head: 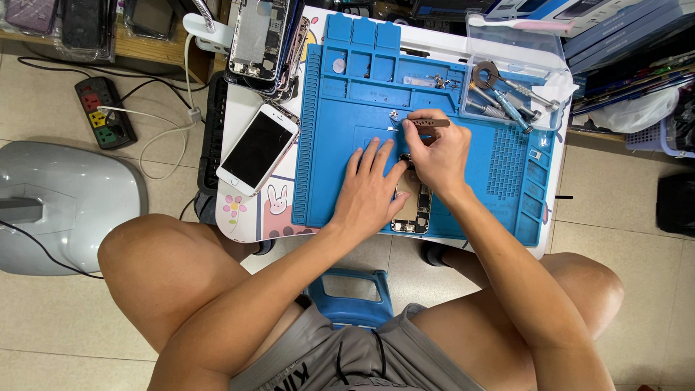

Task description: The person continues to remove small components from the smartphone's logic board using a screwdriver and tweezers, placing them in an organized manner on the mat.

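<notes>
Grey casing (61,206): sitting on the tiled floor at the far left, well apart from the work.
Small white table (246,217): standing between the person's knees, carrying everything.
Blue work mat (499,156): covering most of the tabletop, little trays moulded along its top and right edges.
Clear tray (517,54): resting on the mat's upper right corner, holding screwdrivers and metal tools.
Stack of opened phones (262,43): leaning at the table's top left, beside the mat.
White phone (258,147): lying face up, tilted, just left of the mat.
Left hand (369,192): lying flat with fingers spread, pressing down and covering the left part of the open phone body.
Right hand (438,156): hovering just above the phone body's top end, fingers pinching tweezers.
Open phone body (414,210): lying on the mat near its front edge, wedged between both hands, mostly hidden.
Tweezers (428,123): gripped between thumb and fingers, pointing left over the mat.
</notes>
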